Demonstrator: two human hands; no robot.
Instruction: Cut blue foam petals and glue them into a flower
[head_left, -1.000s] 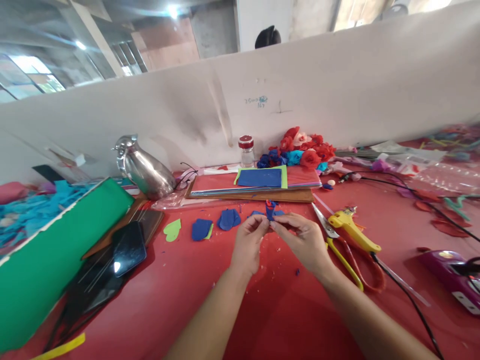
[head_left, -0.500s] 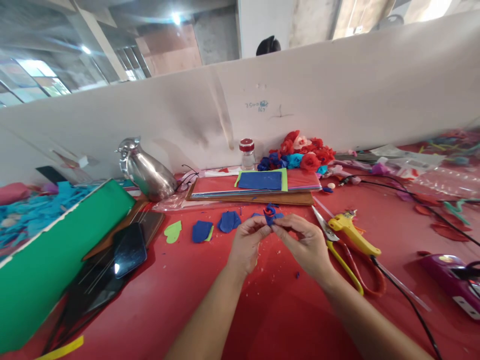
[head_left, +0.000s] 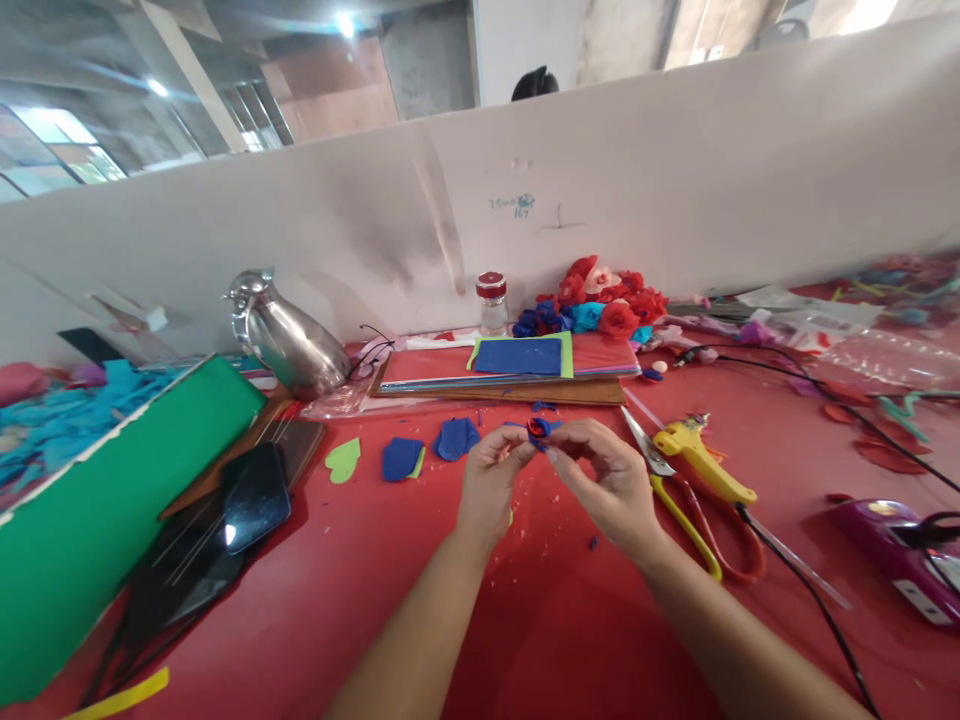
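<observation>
A small blue and red paper flower (head_left: 537,431) is pinched between both hands over the red table. My left hand (head_left: 491,475) grips its left side, and my right hand (head_left: 604,475) holds its right side with thumb and fingers. Left of the hands lie blue petal pieces (head_left: 456,438), another blue piece (head_left: 402,458) over a green one, and a light green heart-shaped piece (head_left: 344,461). Behind the flower, a blue sheet (head_left: 517,356) rests on a stack of coloured sheets.
Scissors (head_left: 682,520) and a yellow glue gun (head_left: 705,460) lie right of my right hand. Finished flowers (head_left: 619,318), a lidded jar (head_left: 492,304) and a metal jug (head_left: 289,340) stand at the back. A phone (head_left: 257,497) and green box (head_left: 112,520) are at left.
The flower has tilted, so its red centre now faces up more. Both hands still hold it and have shifted only slightly; the whole view has moved a little.
</observation>
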